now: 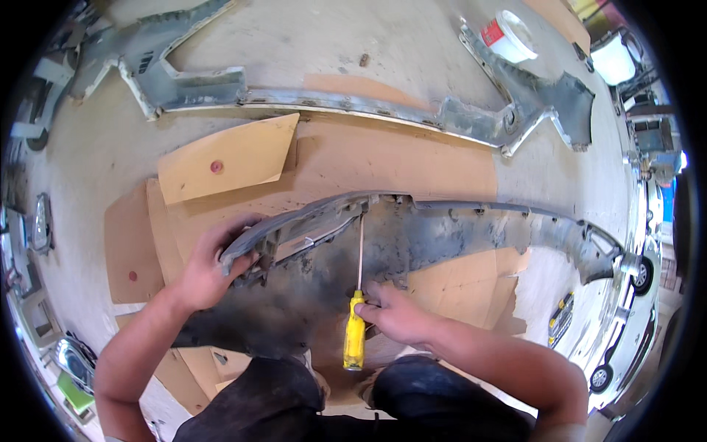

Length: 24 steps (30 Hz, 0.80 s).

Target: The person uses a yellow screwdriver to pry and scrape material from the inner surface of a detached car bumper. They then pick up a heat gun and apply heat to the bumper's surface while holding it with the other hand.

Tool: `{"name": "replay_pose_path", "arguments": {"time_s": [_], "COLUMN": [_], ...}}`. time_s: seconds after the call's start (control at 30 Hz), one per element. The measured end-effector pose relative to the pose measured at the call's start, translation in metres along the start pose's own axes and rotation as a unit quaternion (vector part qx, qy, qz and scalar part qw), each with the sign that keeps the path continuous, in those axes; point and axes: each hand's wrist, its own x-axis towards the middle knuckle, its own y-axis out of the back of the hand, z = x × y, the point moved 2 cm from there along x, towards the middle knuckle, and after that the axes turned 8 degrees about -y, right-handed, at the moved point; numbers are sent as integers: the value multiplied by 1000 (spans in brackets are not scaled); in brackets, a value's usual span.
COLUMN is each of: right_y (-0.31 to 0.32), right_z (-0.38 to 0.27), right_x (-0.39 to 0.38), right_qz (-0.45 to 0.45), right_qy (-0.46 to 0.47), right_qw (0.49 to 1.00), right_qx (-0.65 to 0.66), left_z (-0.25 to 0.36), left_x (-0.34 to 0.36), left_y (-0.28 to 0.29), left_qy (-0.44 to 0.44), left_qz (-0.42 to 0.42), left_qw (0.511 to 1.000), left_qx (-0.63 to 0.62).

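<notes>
Across my knees' front lies a long dark car bumper (456, 228), its dirty inner side turned up toward me. My left hand (212, 269) grips its raised edge at the left end, fingers wrapped over the rim. A screwdriver (354, 335) with a yellow handle is in my right hand (394, 313). Thumb and fingers close on the upper part of the handle, near the middle of the bumper. The long thin shaft points away from me, its tip at the bumper's far edge. What the tip touches there is too small to make out.
Flattened cardboard (390, 151) covers the floor under the bumper. Beyond it lies another grey bumper (339, 103), spanning left to right. A white bucket (508, 37) stands at the far right. Parked cars (618, 353) line the right side; a headlamp (75, 361) lies at the left.
</notes>
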Motion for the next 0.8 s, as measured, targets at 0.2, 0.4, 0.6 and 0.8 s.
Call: {"name": "replay_pose_path", "arguments": {"time_s": [0.2, 0.4, 0.6, 0.8], "right_y": [18, 27, 25, 35], "right_z": [-14, 4, 6, 16], "right_x": [14, 50, 56, 58], "right_qz": [-18, -88, -100, -121], "right_qy": [-34, 8, 112, 148], "right_qw": [999, 996, 984, 982], "right_qx": [-4, -19, -97, -4], "left_z": [14, 17, -13, -48], "left_x": [-10, -32, -118, -131], "left_y": [-4, -20, -103, -220], "left_qy": [-23, -3, 49, 97], "left_qz": [18, 131, 397, 299], "left_qw": [984, 959, 787, 875], "left_qx": [173, 251, 470, 369]}}
